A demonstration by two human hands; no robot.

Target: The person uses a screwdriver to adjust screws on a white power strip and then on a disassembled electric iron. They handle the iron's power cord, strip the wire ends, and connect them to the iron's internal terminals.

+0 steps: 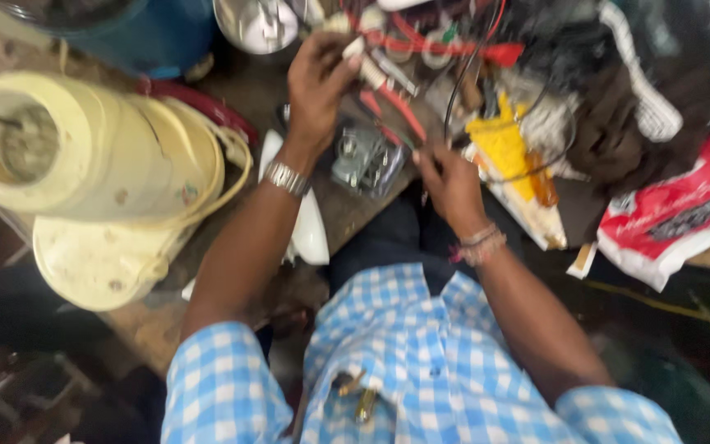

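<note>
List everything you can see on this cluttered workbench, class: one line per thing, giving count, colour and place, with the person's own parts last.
Appliance body: one, cream, lying on its side at left.
Tub: one, blue, top left.
Metal bowl: one, silver, top centre.
Metal part: one, grey, between the hands.
Wires: several, red and black, top centre.
Yellow packet: one, right of centre.
Red and white bag: one, far right.
Workbench: one, brown wood.
Checked shirt: one, blue and white, bottom.
Left hand: grip on a small white piece, blurred.
Right hand: pinching thin wires.
</note>
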